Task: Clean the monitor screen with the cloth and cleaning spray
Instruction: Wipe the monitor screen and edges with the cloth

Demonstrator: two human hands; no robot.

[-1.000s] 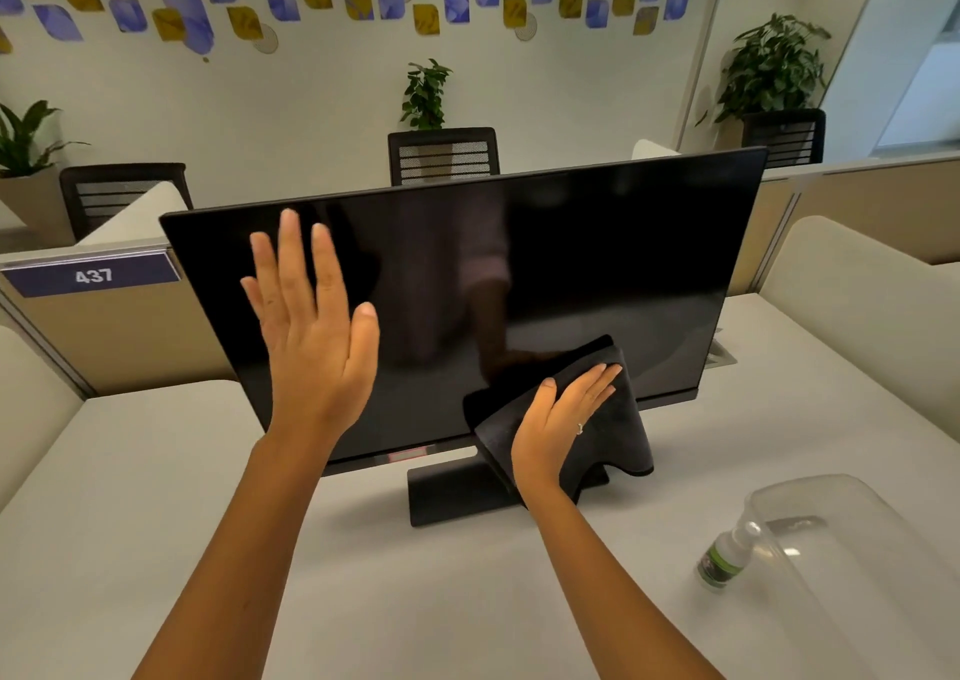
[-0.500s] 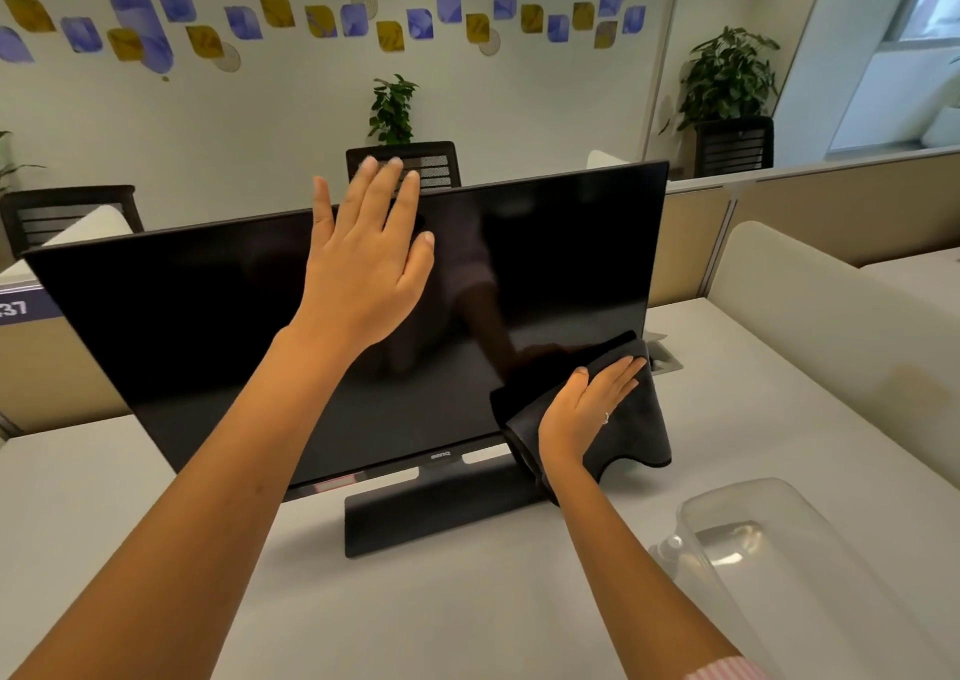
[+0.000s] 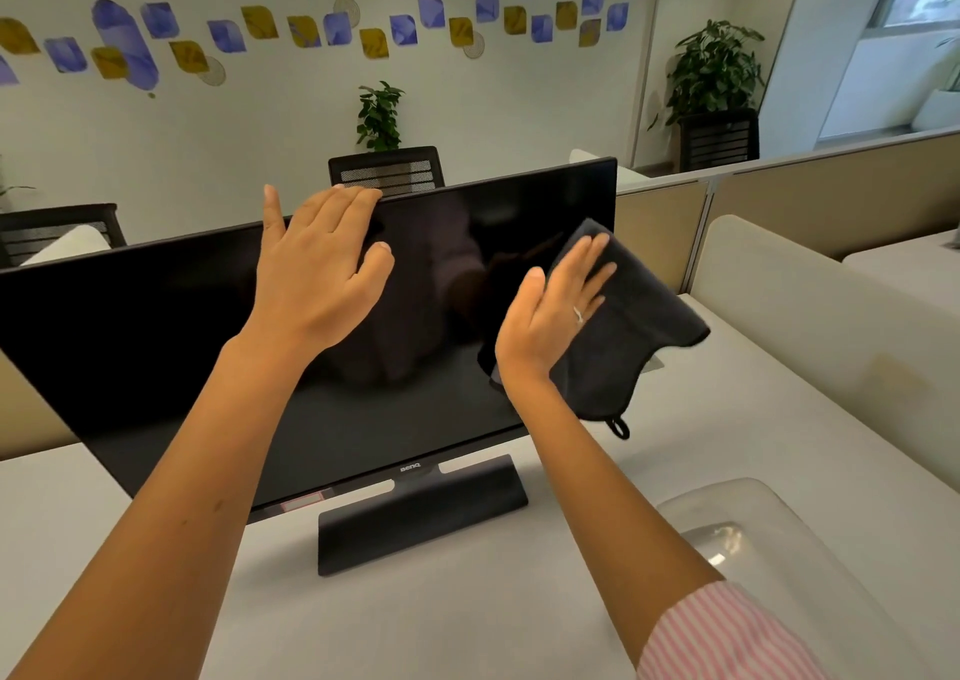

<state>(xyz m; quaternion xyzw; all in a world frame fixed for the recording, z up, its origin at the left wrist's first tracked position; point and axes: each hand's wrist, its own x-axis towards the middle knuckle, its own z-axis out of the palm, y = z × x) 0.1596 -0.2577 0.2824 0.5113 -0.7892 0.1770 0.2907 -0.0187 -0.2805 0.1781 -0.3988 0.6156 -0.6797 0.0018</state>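
Note:
A black monitor (image 3: 171, 346) with a dark, switched-off screen stands on its flat base (image 3: 421, 518) on the white desk. My left hand (image 3: 317, 268) lies flat with straight fingers on the screen's top edge near the middle. My right hand (image 3: 556, 310) presses a dark cloth (image 3: 628, 331) against the right part of the screen with flat fingers; the cloth hangs past the monitor's right edge, a small loop at its bottom. The spray bottle is out of sight.
A clear plastic tray (image 3: 810, 539) sits on the desk (image 3: 83, 539) at the lower right. Beige partitions (image 3: 779, 206) and cushioned dividers (image 3: 810, 305) border the desk. Black chairs (image 3: 387, 170) and potted plants (image 3: 714, 71) stand beyond.
My right hand has slid the cloth up from the screen's lower edge to its upper right part. My left hand moved from the left of the screen up to its top edge.

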